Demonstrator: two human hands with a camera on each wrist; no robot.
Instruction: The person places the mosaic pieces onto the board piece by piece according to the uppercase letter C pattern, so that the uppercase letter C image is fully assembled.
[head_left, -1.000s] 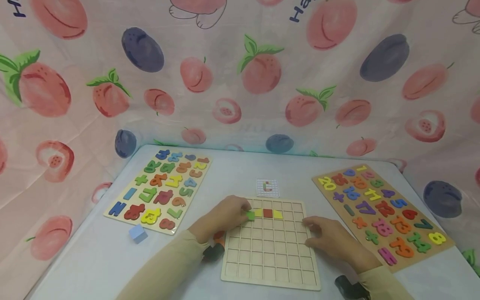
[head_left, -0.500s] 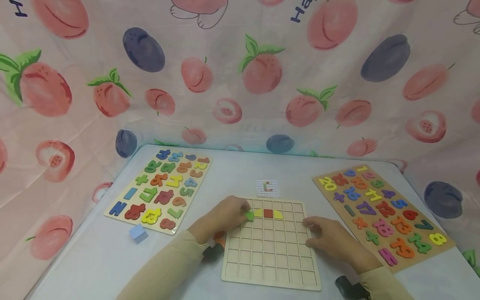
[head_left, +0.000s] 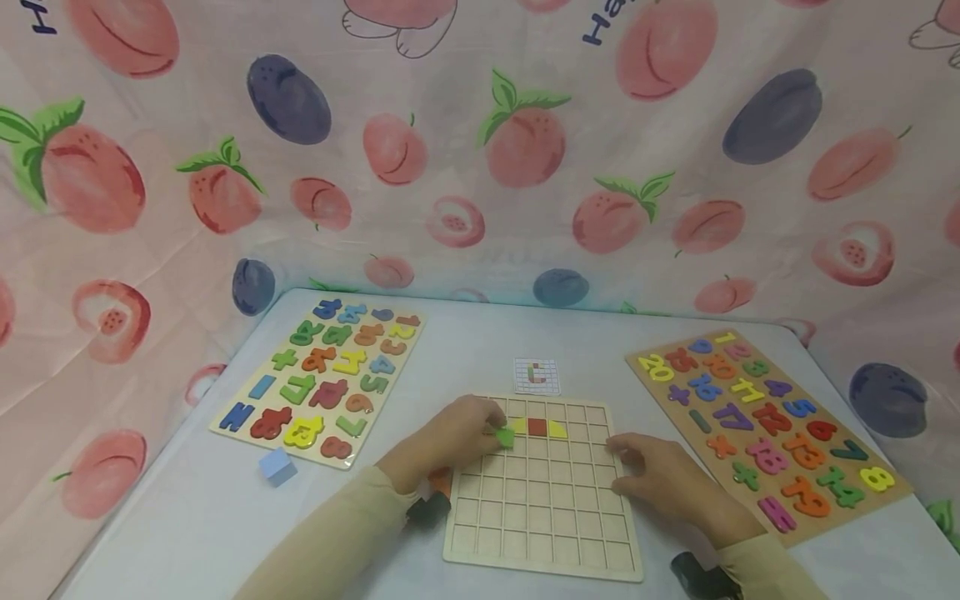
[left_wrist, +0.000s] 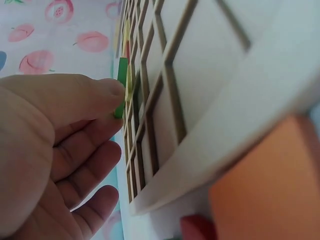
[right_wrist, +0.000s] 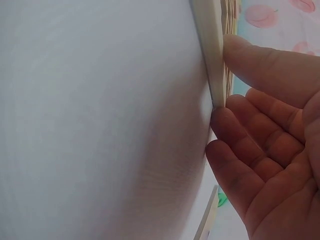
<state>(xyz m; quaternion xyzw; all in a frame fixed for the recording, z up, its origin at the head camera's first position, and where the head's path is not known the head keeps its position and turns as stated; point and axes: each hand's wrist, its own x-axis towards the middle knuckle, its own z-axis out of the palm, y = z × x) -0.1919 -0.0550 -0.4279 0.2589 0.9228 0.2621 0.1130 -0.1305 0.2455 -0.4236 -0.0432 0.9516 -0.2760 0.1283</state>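
Between thumb and fingertips my left hand (head_left: 457, 433) pinches a small green square tile (head_left: 505, 437), close over the upper left of a wooden grid board (head_left: 538, 521). Seen from the left wrist, the green tile (left_wrist: 121, 87) stands on edge beside the grid. In the board's second row from the top, a red square tile (head_left: 537, 427) has a yellow tile (head_left: 557, 429) on its right and another yellow tile (head_left: 519, 426) on its left, partly hidden by the left hand. My right hand (head_left: 660, 475) touches the board's right edge with thumb and fingertips, fingers loosely bent.
A small printed pattern card (head_left: 537, 377) lies behind the grid board. Number puzzle boards flank it, one at left (head_left: 250, 437) and one at right (head_left: 832, 518). A blue cube (head_left: 277, 467) sits at the left; an orange block (left_wrist: 270, 185) is under my left forearm, beside the board.
My left hand has shifted slightly right and towards me, and the green tile in it has turned and moved with it. My right hand has stayed at the board's edge.
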